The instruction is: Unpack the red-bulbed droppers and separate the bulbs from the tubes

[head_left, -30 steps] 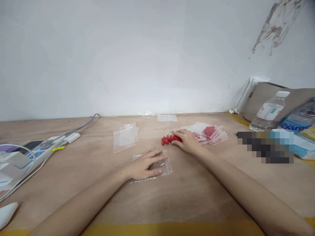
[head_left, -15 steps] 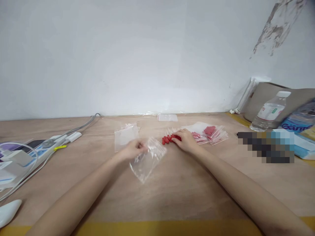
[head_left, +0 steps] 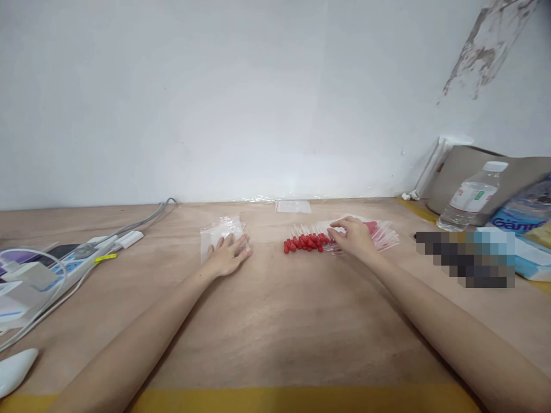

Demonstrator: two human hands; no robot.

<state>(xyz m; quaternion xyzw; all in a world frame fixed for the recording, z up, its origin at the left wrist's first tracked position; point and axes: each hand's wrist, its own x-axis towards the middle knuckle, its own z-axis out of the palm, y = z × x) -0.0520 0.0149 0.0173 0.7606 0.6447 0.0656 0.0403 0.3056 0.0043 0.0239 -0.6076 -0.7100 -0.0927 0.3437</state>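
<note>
Right now my left hand (head_left: 227,255) lies palm down with the fingers spread wide over the clear bags (head_left: 210,241), which make a loose, overlapping pile; it presses on them rather than gripping anything, and it covers their near part. My right hand (head_left: 355,236) is half open, fingers gently bent and the thumb apart from the forefinger, with nothing that I can see pinched between them. It is over the filled bags (head_left: 386,236), where a patch of red shows just past my knuckles; whether my fingertips touch the plastic I cannot tell. Just beside that thumb, toward my left, sit the red-headed pieces (head_left: 303,242), bunched in an uneven row on the surface (head_left: 275,332), their thin pale ends pointing toward the wall (head_left: 215,103). They lie between my two hands, nearer the right one and well apart from the left. Beyond them, close to the wall, a flat bag (head_left: 293,206) lies by itself. Over on my left is a power strip (head_left: 71,267) with plugs and cords; over on my right a clear bottle (head_left: 471,198) stands in front of a grey container (head_left: 451,163), near a blue and white pack (head_left: 527,258).
</note>
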